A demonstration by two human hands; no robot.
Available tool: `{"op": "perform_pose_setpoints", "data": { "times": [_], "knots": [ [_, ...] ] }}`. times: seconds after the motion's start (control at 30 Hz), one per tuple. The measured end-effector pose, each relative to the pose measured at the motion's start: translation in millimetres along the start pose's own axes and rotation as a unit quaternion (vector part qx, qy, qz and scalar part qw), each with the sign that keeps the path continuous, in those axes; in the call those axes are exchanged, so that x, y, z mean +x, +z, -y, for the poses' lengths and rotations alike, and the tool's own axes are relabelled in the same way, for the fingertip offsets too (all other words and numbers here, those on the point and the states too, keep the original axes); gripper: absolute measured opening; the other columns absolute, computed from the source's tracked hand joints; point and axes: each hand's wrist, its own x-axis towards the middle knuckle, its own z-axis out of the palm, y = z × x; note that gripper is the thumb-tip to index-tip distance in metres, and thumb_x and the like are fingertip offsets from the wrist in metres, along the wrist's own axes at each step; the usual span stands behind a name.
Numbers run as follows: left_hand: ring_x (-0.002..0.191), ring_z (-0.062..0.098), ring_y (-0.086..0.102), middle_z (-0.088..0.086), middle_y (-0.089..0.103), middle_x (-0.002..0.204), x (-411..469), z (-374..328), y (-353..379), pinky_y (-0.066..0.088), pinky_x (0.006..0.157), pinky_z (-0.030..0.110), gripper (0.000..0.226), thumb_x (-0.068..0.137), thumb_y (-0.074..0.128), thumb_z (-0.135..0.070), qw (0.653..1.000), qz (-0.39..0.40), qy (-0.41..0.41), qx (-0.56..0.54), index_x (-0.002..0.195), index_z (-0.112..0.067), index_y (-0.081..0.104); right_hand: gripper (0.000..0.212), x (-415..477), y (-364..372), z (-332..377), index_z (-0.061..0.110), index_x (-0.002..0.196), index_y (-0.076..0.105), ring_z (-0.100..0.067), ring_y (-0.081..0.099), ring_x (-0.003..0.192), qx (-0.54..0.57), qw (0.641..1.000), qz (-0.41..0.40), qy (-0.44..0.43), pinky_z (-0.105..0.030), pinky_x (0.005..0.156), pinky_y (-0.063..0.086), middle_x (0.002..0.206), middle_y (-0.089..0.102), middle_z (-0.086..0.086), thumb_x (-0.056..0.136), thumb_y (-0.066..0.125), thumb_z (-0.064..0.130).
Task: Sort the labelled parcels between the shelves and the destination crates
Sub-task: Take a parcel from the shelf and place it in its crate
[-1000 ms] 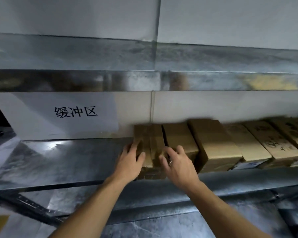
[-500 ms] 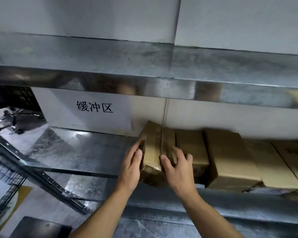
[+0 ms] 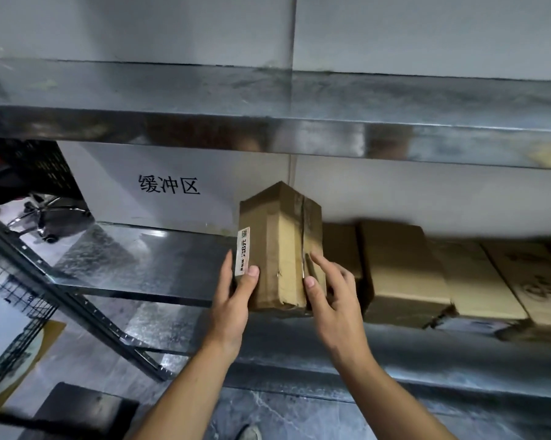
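Head camera: grips a brown cardboard box (image 3: 277,249) between both hands at the front edge of the middle shelf (image 3: 140,265). Wraps the left hand (image 3: 232,300) round the box's lower left corner, thumb on the near face just beside a narrow white label (image 3: 243,250), fingers along the left side. Presses the right hand (image 3: 334,300) against the right side, thumb on the near face, index finger stretched up along the taped seam.

Stands much steeper than half a second ago, when lying low in the row. Now tips up on its near end, far end raised above the neighbouring boxes (image 3: 401,268), which lie flat along the shelf to the right. Shows the label only now, turned toward the camera. Looks further left as well, bringing a black crate (image 3: 29,166) and a chair base (image 3: 48,217) into sight past the shelf's end.

Points, most likely, to a pick under way: box freed from the row, label exposed for checking, destination not yet settled. Cannot make out the label's print well enough to name that destination. Calls next for a lift clear of the shelf in the same two-handed hold
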Motion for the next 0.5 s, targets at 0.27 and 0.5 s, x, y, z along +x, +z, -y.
{"op": "perform_pose_setpoints", "data": {
  "times": [0.27,0.5],
  "knots": [
    [0.106,-0.003,0.061,-0.017,0.065,0.116,-25.2,-3.9,67.7,0.050,0.084,0.019,0.052,0.082,0.071,-0.050,0.988,0.092,0.079,0.098,0.129,-0.041,0.051,0.056,-17.3,-71.0,5.7,0.035,0.129,0.057,0.006,0.059,0.113,0.013,0.997,-0.050,0.060,-0.028,0.097,0.053,0.128,0.062,0.013,0.086,0.059,0.070],
    [0.121,0.012,0.059,-0.002,0.063,0.129,-26.0,-2.6,105.3,0.050,0.090,0.020,0.021,0.096,0.057,-0.038,0.986,0.158,0.049,0.000,0.115,-0.040,0.066,0.072,-36.5,-118.7,-6.1,0.034,0.138,0.049,-0.021,0.067,0.117,0.199,0.967,-0.131,0.092,-0.049,0.094,0.058,0.129,0.066,-0.001,0.077,0.072,0.063]
  ]
}}
